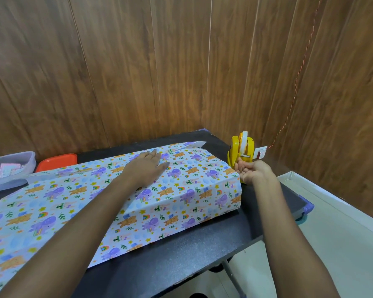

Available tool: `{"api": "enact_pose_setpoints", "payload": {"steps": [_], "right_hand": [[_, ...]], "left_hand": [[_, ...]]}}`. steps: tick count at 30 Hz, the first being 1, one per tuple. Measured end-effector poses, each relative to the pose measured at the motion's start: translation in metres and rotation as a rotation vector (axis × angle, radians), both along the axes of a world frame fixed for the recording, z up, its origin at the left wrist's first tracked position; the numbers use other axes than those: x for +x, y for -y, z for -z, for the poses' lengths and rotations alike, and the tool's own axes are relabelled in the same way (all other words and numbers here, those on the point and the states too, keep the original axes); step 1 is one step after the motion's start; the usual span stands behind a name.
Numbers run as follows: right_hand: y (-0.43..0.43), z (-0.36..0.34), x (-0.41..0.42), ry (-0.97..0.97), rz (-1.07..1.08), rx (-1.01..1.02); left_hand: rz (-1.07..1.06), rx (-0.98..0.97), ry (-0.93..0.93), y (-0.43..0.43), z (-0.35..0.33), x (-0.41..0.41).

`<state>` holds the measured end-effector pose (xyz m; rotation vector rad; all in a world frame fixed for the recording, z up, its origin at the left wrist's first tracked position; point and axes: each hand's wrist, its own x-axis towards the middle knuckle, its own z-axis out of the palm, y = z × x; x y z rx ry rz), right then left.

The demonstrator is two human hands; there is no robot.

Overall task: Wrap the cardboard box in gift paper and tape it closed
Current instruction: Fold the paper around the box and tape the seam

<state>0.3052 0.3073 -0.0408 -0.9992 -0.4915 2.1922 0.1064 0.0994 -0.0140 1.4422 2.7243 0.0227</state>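
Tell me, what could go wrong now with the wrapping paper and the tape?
1. Only the left hand, flat on top, holds the gift paper down; if it lifts, the paper may spring open.
2. The right hand grips the tape dispenser alone, so pulling might tip or drag it.
3. A tape strip may stick to itself before reaching the paper.

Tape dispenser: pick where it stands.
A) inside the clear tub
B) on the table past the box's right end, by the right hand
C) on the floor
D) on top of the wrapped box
B: the dispenser stands on the table just beyond the right end of the box, with the right hand curled at its base.
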Motion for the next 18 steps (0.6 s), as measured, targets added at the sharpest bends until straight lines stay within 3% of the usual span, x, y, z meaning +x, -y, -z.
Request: {"api": "enact_pose_setpoints", "payload": {"steps": [5, 11, 14, 18], "right_hand": [[0.004, 0.014, 0.008, 0.041, -0.094, 0.074], [0.012, -0.022, 0.005, 0.43, -0.205, 0.614], [0.024, -0.037, -0.001, 0.468, -0.219, 0.875], [0.051, -0.055, -0.03, 0.45, -0.363, 1.049]], "left_hand": [[0.002, 0.0, 0.002, 0.0, 0.002, -0.001], [-0.009, -0.008, 0.076, 0.009, -0.003, -0.005], [-0.066, -0.04, 0.082, 0.033, -0.006, -0.017], [-0.177, -0.075, 0.054, 0.09, -0.007, -0.045]]}}
